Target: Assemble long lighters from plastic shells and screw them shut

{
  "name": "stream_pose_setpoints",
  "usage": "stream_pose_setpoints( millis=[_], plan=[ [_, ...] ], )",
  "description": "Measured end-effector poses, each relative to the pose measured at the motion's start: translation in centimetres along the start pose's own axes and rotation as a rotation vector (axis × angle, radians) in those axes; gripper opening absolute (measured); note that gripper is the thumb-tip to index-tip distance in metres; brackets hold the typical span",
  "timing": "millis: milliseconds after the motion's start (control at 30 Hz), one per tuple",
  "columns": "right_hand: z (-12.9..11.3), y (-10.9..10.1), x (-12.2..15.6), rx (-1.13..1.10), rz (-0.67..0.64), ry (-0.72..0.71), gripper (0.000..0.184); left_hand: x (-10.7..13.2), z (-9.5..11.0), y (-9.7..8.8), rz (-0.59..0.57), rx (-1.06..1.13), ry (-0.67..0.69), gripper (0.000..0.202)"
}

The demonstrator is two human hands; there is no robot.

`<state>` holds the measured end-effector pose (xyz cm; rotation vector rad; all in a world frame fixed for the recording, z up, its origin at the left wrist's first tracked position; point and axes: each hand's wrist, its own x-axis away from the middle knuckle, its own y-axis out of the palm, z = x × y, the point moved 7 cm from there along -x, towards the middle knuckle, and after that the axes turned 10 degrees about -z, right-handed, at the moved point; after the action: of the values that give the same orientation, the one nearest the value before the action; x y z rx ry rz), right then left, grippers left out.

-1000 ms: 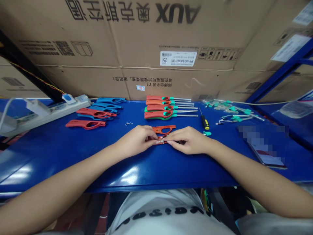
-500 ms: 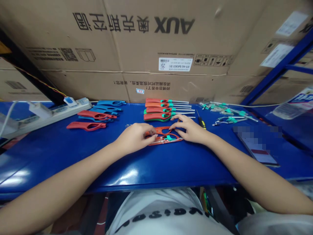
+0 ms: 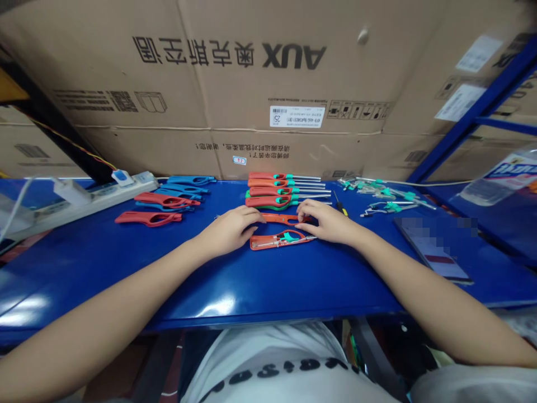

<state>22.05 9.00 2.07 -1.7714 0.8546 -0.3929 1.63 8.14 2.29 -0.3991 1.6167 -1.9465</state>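
Orange shell [image 3: 280,218], blue bench [image 3: 293,280], cardboard boxes [image 3: 201,95]

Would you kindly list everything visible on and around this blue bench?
bench: one, blue, across the foreground
cardboard boxes: several, brown, behind the bench
power strip: one, white, back left
loose shells: several, blue and red, left
finished lighters: four, orange with green, centre back
empty shell: one, orange, between the hands
filled shell: one, orange, green trigger, nearest
screwdriver: one, yellow-black, right of lighters
tubes: several, metal, green-tipped, back right
phone: one, dark, right
left hand: one, at empty shell's left end
right hand: one, at its right end
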Motion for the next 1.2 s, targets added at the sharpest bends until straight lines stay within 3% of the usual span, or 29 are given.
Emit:
stream_pose_setpoints(
  millis=[167, 333, 433, 533, 600, 833, 1200],
  plan=[
    [0.6, -0.7, 0.0, -0.324, 0.175, 0.134, 0.023, 0.3, 0.6, -1.6, 0.149, -0.039, -0.025, 0.03],
    [1.0, 0.6, -0.3, -0.712, 0.111, 0.203, 0.028, 0.6, 1.7, -2.0, 0.153, -0.057, -0.015, 0.036],
    [0.3, 0.2, 0.0, -0.599, 0.074, 0.167, 0.033, 0.8, 2.0, -1.8, 0.101, -0.056, -0.035, 0.034],
    [-1.6, -0.2, 0.3, -0.292, -0.013, 0.009, 0.061, 0.8, 1.9, -1.5, 0.034, -0.035, -0.063, 0.036],
    [-2.4, 0.0, 0.5, -0.201, -0.078, -0.071, 0.068, 0.7, 1.9, -1.3, -0.004, -0.007, -0.064, 0.037],
    [-2.2, 0.9, 0.4, -0.177, -0.132, -0.111, 0.041, 0.4, 2.3, -0.7, -0.028, 0.194, -0.049, 0.033],
    [-1.1, 1.7, 0.0, -0.342, -0.161, -0.001, 0.038, 0.2, 2.3, -0.4, -0.083, 0.25, -0.031, 0.029]
  ],
)
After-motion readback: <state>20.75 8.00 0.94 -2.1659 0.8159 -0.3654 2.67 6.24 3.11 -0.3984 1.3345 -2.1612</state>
